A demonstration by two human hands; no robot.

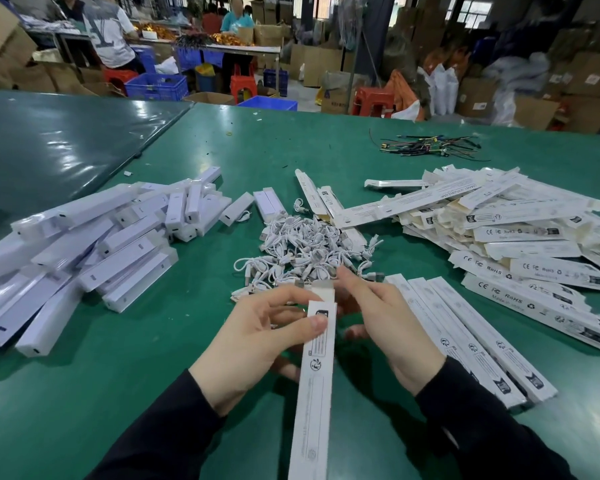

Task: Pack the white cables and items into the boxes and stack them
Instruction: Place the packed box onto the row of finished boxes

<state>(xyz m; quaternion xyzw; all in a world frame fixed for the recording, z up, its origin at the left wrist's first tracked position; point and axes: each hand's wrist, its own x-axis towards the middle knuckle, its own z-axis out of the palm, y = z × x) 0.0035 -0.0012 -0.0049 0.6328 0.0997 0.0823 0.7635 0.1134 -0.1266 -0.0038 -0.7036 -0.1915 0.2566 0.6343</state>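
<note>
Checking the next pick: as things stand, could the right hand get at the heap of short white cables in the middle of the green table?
Probably yes. The right hand sits just short of the heap of short white cables, with nothing between them; but its fingers are on the long white cardboard box's flap.

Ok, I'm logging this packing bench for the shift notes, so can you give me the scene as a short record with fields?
surface: green table
in hand: long narrow white box, far end flap open
left hand: grips the box near its far end, thumb on top
right hand: fingers at the box's open end
centre: heap of white cables
left: pile of white items
right: pile of flat boxes
beside right hand: row of boxes
far side: dark wires
</note>
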